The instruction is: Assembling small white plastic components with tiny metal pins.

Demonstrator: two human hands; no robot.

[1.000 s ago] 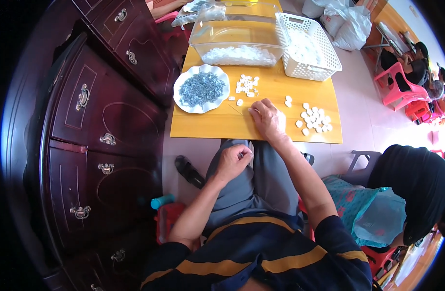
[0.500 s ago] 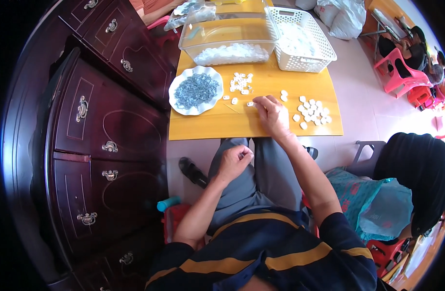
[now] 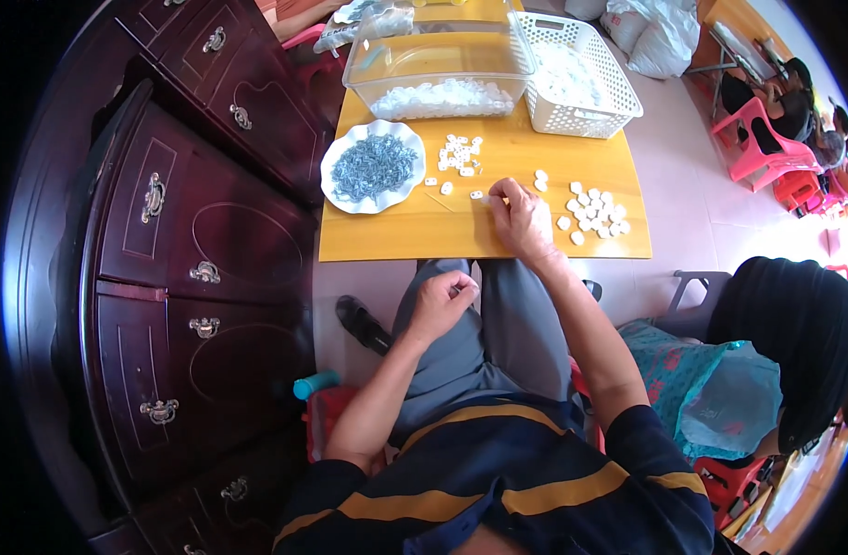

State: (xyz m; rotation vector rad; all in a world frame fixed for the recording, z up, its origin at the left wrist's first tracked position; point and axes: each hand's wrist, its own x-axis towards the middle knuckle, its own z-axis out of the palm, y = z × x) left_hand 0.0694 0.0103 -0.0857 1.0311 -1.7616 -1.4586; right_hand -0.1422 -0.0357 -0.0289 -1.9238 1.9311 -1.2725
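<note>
My right hand (image 3: 524, 222) rests over the wooden table with its fingers bent and pinched together; what they hold, if anything, is too small to make out. Just left of its fingertips lies a small white plastic piece (image 3: 476, 195). Above my lap, near the table edge, my left hand (image 3: 442, 306) is closed, thumb against the fingers, and its contents are hidden. A loose cluster of white pieces with holes (image 3: 459, 154) lies farther back. Right of my right hand is a group of white rounded pieces (image 3: 598, 213). A scalloped white plate (image 3: 328, 185) holds many small dark grey-blue parts.
A clear plastic bin (image 3: 442, 76) and a white perforated basket (image 3: 586, 123), both with white pieces inside, stand at the table's back. Dark drawers (image 3: 202, 222) flank the left side. A teal bag (image 3: 660, 370) sits at right. Other people sit farther off.
The view has shifted slightly. My right hand stays by the small white piece, its fingers a little more curled; my left hand remains closed over my lap.
</note>
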